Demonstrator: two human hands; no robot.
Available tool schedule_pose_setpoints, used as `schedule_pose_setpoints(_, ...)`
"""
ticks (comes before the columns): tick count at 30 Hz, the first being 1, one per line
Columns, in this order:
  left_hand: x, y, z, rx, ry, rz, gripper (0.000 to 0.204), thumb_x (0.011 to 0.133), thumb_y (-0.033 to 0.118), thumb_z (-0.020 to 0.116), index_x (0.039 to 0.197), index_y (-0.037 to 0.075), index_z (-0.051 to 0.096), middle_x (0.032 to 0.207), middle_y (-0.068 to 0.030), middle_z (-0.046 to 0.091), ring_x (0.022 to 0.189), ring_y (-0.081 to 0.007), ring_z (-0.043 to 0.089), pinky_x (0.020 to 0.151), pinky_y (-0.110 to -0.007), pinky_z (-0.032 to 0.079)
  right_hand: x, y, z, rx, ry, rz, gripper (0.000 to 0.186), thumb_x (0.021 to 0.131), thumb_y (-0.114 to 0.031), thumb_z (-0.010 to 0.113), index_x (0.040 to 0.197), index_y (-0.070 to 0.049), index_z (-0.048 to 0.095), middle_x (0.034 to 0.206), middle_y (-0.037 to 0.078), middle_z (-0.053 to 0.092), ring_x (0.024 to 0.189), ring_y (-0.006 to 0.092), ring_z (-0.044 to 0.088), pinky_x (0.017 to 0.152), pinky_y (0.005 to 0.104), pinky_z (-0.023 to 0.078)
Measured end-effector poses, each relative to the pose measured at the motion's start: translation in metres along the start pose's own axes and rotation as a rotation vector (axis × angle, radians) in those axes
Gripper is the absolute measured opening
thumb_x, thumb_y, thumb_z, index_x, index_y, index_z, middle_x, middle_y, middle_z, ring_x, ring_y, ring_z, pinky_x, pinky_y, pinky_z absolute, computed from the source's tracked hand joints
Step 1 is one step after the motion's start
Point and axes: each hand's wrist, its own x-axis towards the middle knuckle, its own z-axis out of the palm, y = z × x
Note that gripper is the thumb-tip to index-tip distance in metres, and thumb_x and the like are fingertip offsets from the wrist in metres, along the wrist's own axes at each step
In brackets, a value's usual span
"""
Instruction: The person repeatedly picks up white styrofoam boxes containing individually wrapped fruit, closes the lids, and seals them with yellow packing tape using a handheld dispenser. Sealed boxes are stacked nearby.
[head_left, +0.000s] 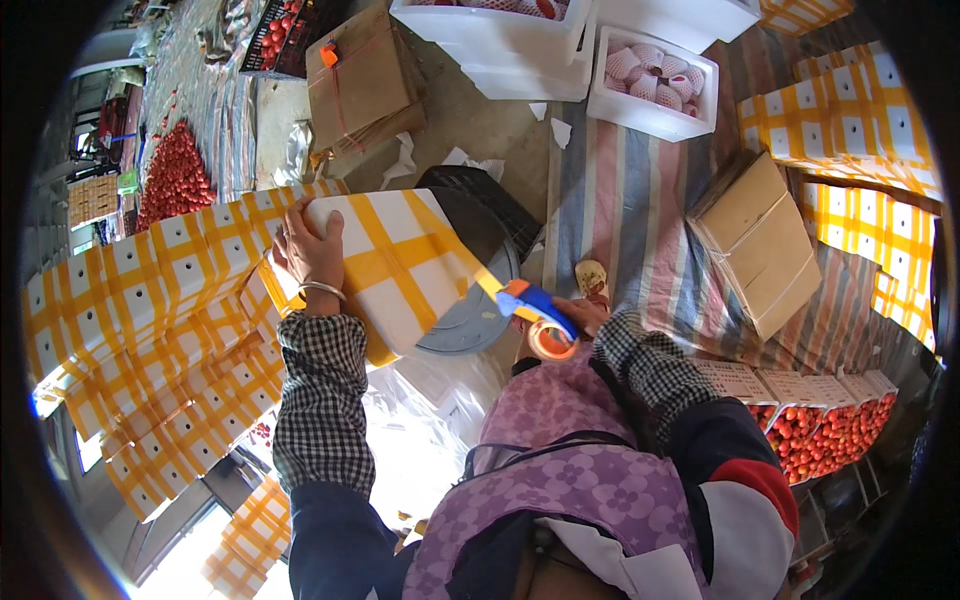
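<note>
Your left hand (312, 245) is spread on one taped white box (410, 235) left of centre; your right hand (588, 314) grips one blue tape dispenser (538, 303) near centre. Two cardboard bundles (755, 245) lie upper left and right.

Two hands (312, 252) (583, 314), one tape dispenser (538, 304), one bracelet (322, 289), two cardboard bundles (362, 85) (760, 245) and one red fruit heap (175, 180) were counted, while the taped boxes (395, 255) could not be totalled exactly.

2 arms (325, 420) forward, left hand (314, 250) farther out, fingers (297, 222) spread, right hand (588, 314) curled
</note>
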Motion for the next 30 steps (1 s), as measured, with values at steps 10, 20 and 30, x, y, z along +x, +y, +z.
schedule_pose_setpoints(10,0.002,-0.008,0.004,0.035,0.016,-0.102,0.047,0.069,0.035,0.060,0.111,0.017,0.049,0.113,-0.0024,0.051,0.113,-0.0233,0.038,0.099,-0.042,0.016,0.053,-0.065,0.105,-0.219,0.026,0.136,0.059,0.073,-0.050,0.061,0.094,0.005,0.061,0.084,0.015,0.062,0.071,0.0202,0.060,0.063,0.0268,0.047)
schedule_pose_setpoints(20,0.001,-0.012,-0.003,0.076,0.054,-0.168,0.045,0.070,0.035,0.058,0.110,0.015,0.051,0.113,-0.0051,0.051,0.113,-0.0252,0.038,0.098,-0.043,0.018,0.022,-0.166,0.038,-1.150,0.185,-0.126,0.068,0.073,-0.057,0.051,0.099,0.005,0.057,0.096,0.025,0.058,0.090,0.0323,0.058,0.081,0.0389,0.043)
schedule_pose_setpoints(30,0.008,-0.002,0.000,0.042,0.064,-0.141,0.044,0.071,0.031,0.059,0.111,0.016,0.049,0.111,-0.0046,0.051,0.114,-0.0236,0.039,0.099,-0.042,0.017,0.041,-0.418,-0.071,-1.495,1.412,-0.896,0.036,0.083,-0.026,0.050,0.112,-0.005,0.047,0.101,0.018,0.057,0.095,0.0324,0.053,0.080,0.0418,0.041)
